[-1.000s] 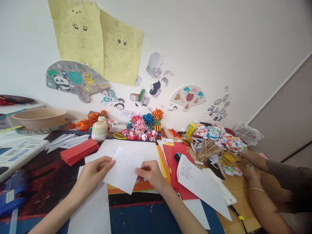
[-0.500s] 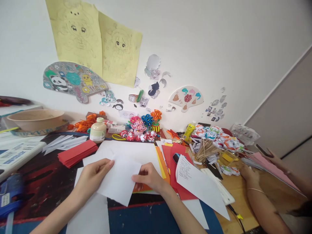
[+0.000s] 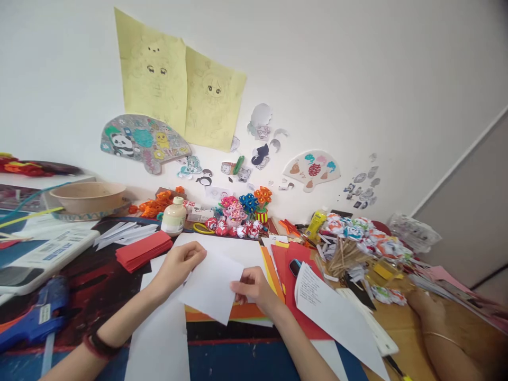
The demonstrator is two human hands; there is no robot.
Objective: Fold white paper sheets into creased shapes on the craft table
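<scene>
A plain white sheet of paper point(image 3: 214, 288) is held up between both hands, tilted over a stack of papers. My left hand point(image 3: 181, 267) pinches its upper left corner between thumb and fingers. On the right edge, my right hand point(image 3: 254, 291) grips the same sheet with the thumb in front; its other fingers curl partly out of sight behind. Under the sheet lie larger white paper point(image 3: 159, 338) and orange and yellow sheets point(image 3: 273, 270). A stack of red paper strips point(image 3: 143, 251) rests beyond my left hand.
A blue glue gun point(image 3: 47, 312) lies at the left, near a white power strip point(image 3: 47, 259). A glue bottle point(image 3: 173, 216) and paper flowers point(image 3: 238, 206) line the wall. At right are a handwritten sheet point(image 3: 317, 291), wooden sticks point(image 3: 345, 256) and another person's hand point(image 3: 423, 304).
The view has swung left, so the scene sits further right. Both hands keep hold of the white sheet. At the right, the other person's raised hand with a dark object is no longer seen.
</scene>
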